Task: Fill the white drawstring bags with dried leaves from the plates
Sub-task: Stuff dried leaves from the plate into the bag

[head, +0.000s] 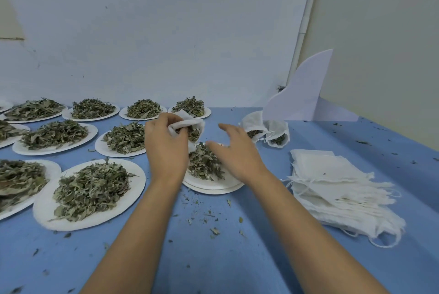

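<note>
Two bare hands work over a plate [213, 184] of dried leaves [204, 163]: the left hand [166, 146] grips an open white bag [187, 123], the right hand [235, 151] reaches down, fingers spread.

Blue table cover [237, 258] under both hands, pale wall [166, 32] far beyond fingertips, white curved board [306, 94] standing beyond the right hand, white pipe [305, 20] above it
</note>
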`<state>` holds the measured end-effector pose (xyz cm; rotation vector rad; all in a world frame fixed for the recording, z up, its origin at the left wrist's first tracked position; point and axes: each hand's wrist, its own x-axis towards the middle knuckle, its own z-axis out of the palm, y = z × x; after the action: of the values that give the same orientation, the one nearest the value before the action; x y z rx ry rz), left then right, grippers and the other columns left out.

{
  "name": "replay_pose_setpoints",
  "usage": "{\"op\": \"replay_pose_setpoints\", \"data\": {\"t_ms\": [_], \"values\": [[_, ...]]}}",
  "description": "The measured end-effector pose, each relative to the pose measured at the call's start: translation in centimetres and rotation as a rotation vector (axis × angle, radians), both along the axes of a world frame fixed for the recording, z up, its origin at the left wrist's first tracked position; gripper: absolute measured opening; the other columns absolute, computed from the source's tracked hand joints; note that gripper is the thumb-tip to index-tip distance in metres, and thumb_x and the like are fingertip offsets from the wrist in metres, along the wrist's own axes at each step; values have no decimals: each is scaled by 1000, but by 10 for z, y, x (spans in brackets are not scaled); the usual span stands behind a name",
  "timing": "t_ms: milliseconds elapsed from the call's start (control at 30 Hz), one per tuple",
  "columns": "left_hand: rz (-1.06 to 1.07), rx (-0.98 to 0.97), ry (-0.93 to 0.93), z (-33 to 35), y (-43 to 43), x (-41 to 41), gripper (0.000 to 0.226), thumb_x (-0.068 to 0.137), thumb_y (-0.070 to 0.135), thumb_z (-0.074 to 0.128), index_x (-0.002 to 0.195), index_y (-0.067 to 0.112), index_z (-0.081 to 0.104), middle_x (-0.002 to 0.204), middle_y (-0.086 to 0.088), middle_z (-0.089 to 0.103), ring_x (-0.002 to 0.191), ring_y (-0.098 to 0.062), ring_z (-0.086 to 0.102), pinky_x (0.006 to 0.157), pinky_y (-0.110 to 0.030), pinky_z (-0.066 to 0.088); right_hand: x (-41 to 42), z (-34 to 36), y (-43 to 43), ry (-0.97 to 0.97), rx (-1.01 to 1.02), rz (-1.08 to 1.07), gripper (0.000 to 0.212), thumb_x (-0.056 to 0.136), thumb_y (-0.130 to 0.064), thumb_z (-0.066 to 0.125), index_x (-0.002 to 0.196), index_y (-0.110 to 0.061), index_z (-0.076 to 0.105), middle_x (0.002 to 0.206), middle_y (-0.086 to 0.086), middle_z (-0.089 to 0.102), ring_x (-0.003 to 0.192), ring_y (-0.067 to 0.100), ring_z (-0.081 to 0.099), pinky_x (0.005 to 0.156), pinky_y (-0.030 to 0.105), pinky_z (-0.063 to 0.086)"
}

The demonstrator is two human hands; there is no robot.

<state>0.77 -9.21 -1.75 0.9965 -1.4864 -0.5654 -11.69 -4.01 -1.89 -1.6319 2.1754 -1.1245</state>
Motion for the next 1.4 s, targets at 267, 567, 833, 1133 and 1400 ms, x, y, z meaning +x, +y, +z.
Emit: {"op": "replay_pose_setpoints", "data": {"t_ms": [267, 567, 833, 1133, 1400], "values": [[1, 101, 90, 2, -1, 2, 12, 90, 15, 62, 97, 21, 55, 116, -8, 55, 81, -2, 52, 72, -15, 36, 4, -11, -34, 357, 359, 206, 78, 79, -74, 47, 147, -45, 21, 161, 2, 0, 147, 31, -2, 116, 55, 4], [16, 148, 121, 2, -1, 1, 12, 90, 14, 63, 95, 21, 55, 115, -8, 55, 86, -12, 49, 67, -15, 33, 2, -18, -16, 378, 217, 201, 55, 85, -52, 61, 133, -28, 48, 133, 2, 46, 118, 22, 48, 81, 31, 38], [-8, 157, 141, 1, 1, -1, 11, 89, 13, 64, 95, 18, 56, 113, -11, 57, 89, -16, 53, 74, -24, 40, 19, -5, -8, 397, 150, -16, 49, 88, -56, 53, 129, -30, 56, 136, 4, 49, 123, 25, 48, 85, 34, 41], [-11, 138, 219, 9, 0, 3, 11, 89, 15, 64, 95, 20, 56, 114, -10, 58, 93, -17, 57, 81, -31, 49, 19, -5, -8, 349, 141, -35, 23, 89, -18, 64, 110, -13, 72, 99, 15, 70, 96, 30, 61, 77, 33, 48], [6, 51, 187, 15, 3, 3, 11, 89, 16, 64, 95, 19, 55, 115, -10, 55, 86, -13, 52, 74, -21, 40, 15, -5, -7, 268, -16, -75, 23, 89, -11, 60, 108, -12, 72, 102, 12, 71, 95, 26, 63, 84, 28, 48]]}}
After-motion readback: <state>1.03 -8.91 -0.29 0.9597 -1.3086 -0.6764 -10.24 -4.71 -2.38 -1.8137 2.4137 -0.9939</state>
